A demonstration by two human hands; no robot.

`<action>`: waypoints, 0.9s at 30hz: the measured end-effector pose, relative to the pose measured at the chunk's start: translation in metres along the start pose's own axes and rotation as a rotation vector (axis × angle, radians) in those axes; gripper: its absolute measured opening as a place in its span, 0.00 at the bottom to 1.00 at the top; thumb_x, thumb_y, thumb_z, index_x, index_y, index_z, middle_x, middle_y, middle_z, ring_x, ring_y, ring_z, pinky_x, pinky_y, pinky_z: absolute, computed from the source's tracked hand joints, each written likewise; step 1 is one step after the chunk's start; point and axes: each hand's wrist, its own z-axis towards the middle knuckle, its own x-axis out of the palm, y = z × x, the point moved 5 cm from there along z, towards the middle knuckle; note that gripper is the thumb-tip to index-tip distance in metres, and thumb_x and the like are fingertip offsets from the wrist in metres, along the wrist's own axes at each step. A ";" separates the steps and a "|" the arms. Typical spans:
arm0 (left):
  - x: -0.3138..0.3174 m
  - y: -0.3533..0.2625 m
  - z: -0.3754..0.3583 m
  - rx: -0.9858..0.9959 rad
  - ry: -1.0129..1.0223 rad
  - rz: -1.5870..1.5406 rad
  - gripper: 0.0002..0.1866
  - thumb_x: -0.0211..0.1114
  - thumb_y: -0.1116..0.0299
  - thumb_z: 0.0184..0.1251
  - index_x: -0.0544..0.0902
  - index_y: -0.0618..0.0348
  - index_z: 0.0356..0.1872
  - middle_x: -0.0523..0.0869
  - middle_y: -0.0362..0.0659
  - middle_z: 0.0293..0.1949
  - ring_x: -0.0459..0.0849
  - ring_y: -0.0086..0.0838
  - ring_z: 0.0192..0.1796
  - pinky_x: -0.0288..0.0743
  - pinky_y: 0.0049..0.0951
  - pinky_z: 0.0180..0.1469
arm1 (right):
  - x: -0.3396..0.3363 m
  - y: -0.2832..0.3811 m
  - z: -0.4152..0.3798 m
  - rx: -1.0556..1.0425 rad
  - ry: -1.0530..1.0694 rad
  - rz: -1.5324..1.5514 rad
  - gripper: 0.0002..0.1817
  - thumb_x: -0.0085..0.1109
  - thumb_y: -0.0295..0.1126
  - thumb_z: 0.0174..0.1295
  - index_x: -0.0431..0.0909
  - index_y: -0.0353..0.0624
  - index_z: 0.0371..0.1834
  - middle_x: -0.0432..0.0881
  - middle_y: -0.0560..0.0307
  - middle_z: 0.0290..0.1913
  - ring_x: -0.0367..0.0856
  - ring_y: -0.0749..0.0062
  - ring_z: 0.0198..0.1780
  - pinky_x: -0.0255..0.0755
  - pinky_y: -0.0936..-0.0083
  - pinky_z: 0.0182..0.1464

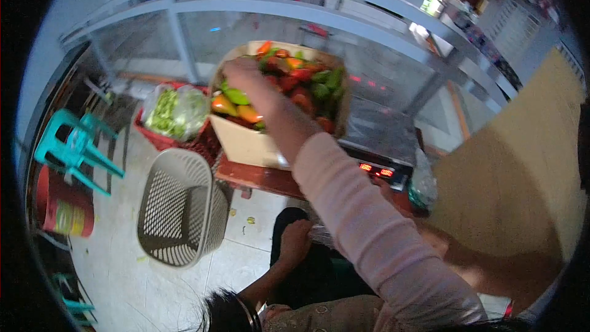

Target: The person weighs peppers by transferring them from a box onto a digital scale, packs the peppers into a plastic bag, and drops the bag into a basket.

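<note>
A cardboard box (pixel 236 141) holds red, orange and green peppers (pixel 301 80). My right hand (pixel 243 74), at the end of a pink sleeve, reaches over its left side among the peppers; its fingertips are hidden, so I cannot see whether it grips one. Down by the dark trouser leg, my left hand (pixel 296 238) has curled fingers at the edge of a clear plastic bag (pixel 321 235), closed on it. Beside the box stands a digital scale (pixel 378 138) with a lit red display. Another person's hand (pixel 384 192) is close to the scale's front, partly covered by my sleeve.
A grey slatted basket (pixel 212 209) stands on the tiled floor. Behind it, a red crate (pixel 203 141) holds bagged green vegetables (pixel 169 110). Teal stools (pixel 74 138) and a red bucket (pixel 64 206) are at left. A metal railing (pixel 258 6) crosses behind; a cardboard sheet (pixel 516 166) leans at right.
</note>
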 end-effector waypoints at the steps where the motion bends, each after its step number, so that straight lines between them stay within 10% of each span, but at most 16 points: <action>1: -0.011 -0.012 -0.005 0.077 -0.106 0.023 0.15 0.62 0.75 0.51 0.80 0.58 0.43 0.81 0.50 0.40 0.78 0.46 0.48 0.70 0.46 0.50 | 0.000 0.003 0.004 0.097 0.016 -0.033 0.13 0.52 0.32 0.60 0.85 0.46 0.42 0.84 0.47 0.47 0.83 0.56 0.50 0.77 0.60 0.49; 22: 0.028 0.006 0.005 0.091 -0.060 0.038 0.14 0.62 0.72 0.51 0.79 0.62 0.41 0.81 0.51 0.38 0.78 0.50 0.44 0.71 0.46 0.44 | 0.020 -0.016 -0.029 -0.065 -0.170 -0.094 0.13 0.50 0.31 0.60 0.85 0.44 0.42 0.85 0.48 0.43 0.85 0.58 0.45 0.80 0.61 0.44; 23: 0.029 0.011 0.003 0.087 -0.047 0.039 0.14 0.62 0.73 0.51 0.79 0.62 0.42 0.80 0.50 0.39 0.78 0.50 0.45 0.71 0.46 0.45 | 0.016 -0.015 -0.001 0.223 0.314 -0.211 0.13 0.50 0.31 0.60 0.85 0.44 0.40 0.86 0.49 0.42 0.85 0.56 0.44 0.79 0.61 0.44; 25: 0.015 -0.002 0.004 0.082 -0.063 0.119 0.15 0.60 0.75 0.52 0.77 0.61 0.43 0.79 0.52 0.40 0.77 0.50 0.46 0.71 0.44 0.47 | -0.013 -0.038 -0.058 -0.045 -0.181 0.000 0.12 0.47 0.27 0.60 0.83 0.41 0.38 0.84 0.42 0.37 0.86 0.55 0.40 0.80 0.59 0.38; 27: -0.004 0.005 -0.003 0.055 -0.251 -0.156 0.12 0.58 0.73 0.58 0.77 0.63 0.44 0.80 0.51 0.42 0.78 0.46 0.47 0.71 0.41 0.48 | -0.039 -0.066 -0.071 0.141 -0.341 0.195 0.11 0.48 0.27 0.59 0.82 0.38 0.37 0.83 0.40 0.37 0.84 0.51 0.40 0.77 0.56 0.43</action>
